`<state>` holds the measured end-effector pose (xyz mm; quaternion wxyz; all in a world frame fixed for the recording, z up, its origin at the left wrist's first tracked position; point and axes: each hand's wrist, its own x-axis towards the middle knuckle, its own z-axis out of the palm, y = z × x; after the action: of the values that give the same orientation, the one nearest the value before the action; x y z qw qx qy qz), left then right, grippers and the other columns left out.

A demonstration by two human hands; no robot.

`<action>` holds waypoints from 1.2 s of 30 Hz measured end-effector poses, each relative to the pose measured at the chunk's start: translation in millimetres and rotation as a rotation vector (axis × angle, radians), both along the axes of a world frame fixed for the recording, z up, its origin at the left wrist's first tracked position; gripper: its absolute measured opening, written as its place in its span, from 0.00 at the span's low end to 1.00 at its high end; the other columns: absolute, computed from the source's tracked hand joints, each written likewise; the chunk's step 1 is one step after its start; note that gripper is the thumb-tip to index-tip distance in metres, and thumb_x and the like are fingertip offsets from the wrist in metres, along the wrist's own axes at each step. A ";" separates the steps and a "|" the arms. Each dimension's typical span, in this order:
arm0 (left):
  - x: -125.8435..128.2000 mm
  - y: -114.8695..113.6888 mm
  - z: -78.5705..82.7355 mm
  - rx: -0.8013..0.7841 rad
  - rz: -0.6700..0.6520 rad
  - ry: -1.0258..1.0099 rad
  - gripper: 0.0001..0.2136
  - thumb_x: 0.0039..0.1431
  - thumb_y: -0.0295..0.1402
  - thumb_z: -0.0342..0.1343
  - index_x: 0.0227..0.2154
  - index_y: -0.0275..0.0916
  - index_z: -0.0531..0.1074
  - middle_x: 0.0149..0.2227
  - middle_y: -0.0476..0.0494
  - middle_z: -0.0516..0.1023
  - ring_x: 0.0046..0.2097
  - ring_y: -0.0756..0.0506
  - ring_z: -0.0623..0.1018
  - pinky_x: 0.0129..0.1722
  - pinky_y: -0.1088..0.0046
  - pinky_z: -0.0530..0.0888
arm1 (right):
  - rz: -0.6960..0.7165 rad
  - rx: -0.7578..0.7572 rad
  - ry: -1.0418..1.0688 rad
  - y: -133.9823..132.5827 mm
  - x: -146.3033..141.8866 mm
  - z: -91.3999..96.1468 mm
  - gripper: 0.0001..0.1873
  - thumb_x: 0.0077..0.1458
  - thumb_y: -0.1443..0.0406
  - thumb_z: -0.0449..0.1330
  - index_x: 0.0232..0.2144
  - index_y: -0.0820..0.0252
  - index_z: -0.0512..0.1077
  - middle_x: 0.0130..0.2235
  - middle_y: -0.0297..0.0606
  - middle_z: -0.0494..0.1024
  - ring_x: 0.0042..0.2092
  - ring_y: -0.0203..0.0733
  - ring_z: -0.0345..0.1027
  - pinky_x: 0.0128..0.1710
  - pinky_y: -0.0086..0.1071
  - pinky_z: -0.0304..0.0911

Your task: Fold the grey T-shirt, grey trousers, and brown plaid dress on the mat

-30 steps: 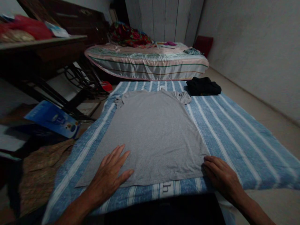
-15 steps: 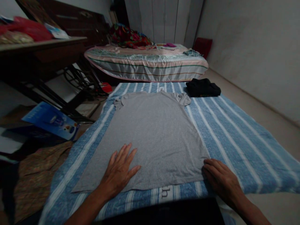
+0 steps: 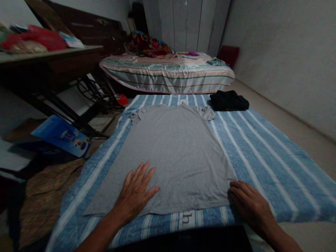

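Note:
A grey T-shirt (image 3: pixel 173 150) lies spread flat on a blue-and-white striped sheet (image 3: pixel 257 147) on the floor, collar pointing away from me. My left hand (image 3: pixel 136 192) rests flat on the shirt's lower part, fingers stretched and apart. At the shirt's bottom right corner my right hand (image 3: pixel 249 204) lies palm down, fingertips touching the hem, fingers bent slightly; nothing shows between them.
A folded black garment (image 3: pixel 229 100) sits on the sheet's far right. Beyond it lies a striped mattress (image 3: pixel 168 73) with a colourful cloth heap. A dark table (image 3: pixel 47 66), cables and a blue box (image 3: pixel 63 135) stand left. A patterned cloth (image 3: pixel 44 199) lies beside the sheet.
My left hand has slid forward and to the right across the shirt's lower part. My right hand has stayed at the bottom right corner. The view has shifted slightly.

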<state>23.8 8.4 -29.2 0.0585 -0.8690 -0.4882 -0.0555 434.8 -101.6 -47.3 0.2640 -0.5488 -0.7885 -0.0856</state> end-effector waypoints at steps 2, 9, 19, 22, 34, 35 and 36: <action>0.3 -0.3 0.7 -0.003 0.003 0.003 0.28 0.64 0.51 0.42 0.62 0.41 0.61 0.66 0.36 0.58 0.66 0.36 0.58 0.61 0.50 0.55 | 0.005 -0.004 0.011 0.1 -0.8 1.4 0.10 0.63 0.65 0.52 0.38 0.57 0.74 0.43 0.40 0.79 0.45 0.44 0.74 0.44 0.38 0.71; 0.8 -1.9 1.3 0.009 0.005 0.000 0.28 0.64 0.51 0.43 0.61 0.42 0.61 0.65 0.37 0.59 0.65 0.36 0.60 0.61 0.51 0.56 | 0.011 0.014 -0.024 -0.3 2.6 -4.0 0.11 0.63 0.64 0.52 0.38 0.55 0.75 0.43 0.40 0.79 0.44 0.44 0.74 0.44 0.38 0.72; 1.8 -2.9 4.7 0.009 0.008 0.008 0.28 0.64 0.51 0.43 0.61 0.42 0.62 0.65 0.36 0.60 0.64 0.36 0.61 0.60 0.51 0.58 | -0.001 0.007 -0.005 -1.2 0.2 -6.0 0.11 0.64 0.64 0.51 0.39 0.58 0.74 0.43 0.41 0.79 0.45 0.44 0.73 0.44 0.38 0.71; 1.5 -2.8 4.0 0.016 0.005 -0.005 0.28 0.64 0.51 0.43 0.61 0.41 0.62 0.65 0.37 0.60 0.64 0.36 0.60 0.60 0.51 0.58 | 0.007 0.022 0.006 -0.5 -0.2 -5.7 0.10 0.64 0.65 0.51 0.39 0.58 0.74 0.43 0.40 0.78 0.45 0.43 0.73 0.44 0.37 0.71; 2.2 -2.5 6.9 0.020 0.007 0.067 0.29 0.64 0.53 0.40 0.60 0.41 0.63 0.65 0.36 0.60 0.64 0.36 0.61 0.60 0.52 0.58 | -0.005 0.053 -0.021 -0.4 -0.2 -8.8 0.12 0.65 0.64 0.51 0.38 0.58 0.74 0.43 0.40 0.79 0.45 0.44 0.73 0.45 0.37 0.69; 2.0 -2.6 6.8 0.022 0.006 0.067 0.29 0.64 0.53 0.40 0.61 0.41 0.63 0.65 0.36 0.60 0.64 0.36 0.61 0.60 0.52 0.58 | -0.003 0.058 -0.023 -0.4 -0.6 -8.1 0.12 0.65 0.64 0.51 0.38 0.58 0.74 0.43 0.40 0.79 0.44 0.44 0.73 0.45 0.37 0.69; 1.8 -2.7 6.4 0.025 0.006 0.065 0.29 0.64 0.53 0.40 0.61 0.41 0.63 0.65 0.36 0.60 0.64 0.36 0.62 0.60 0.52 0.58 | 0.000 0.064 -0.023 -0.4 -1.1 -7.1 0.12 0.65 0.64 0.50 0.38 0.58 0.74 0.43 0.40 0.79 0.44 0.43 0.74 0.45 0.36 0.69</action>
<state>25.5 5.7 -22.8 0.0855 -0.8681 -0.4879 -0.0334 433.8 -102.0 -54.4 0.2723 -0.5393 -0.7882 -0.1171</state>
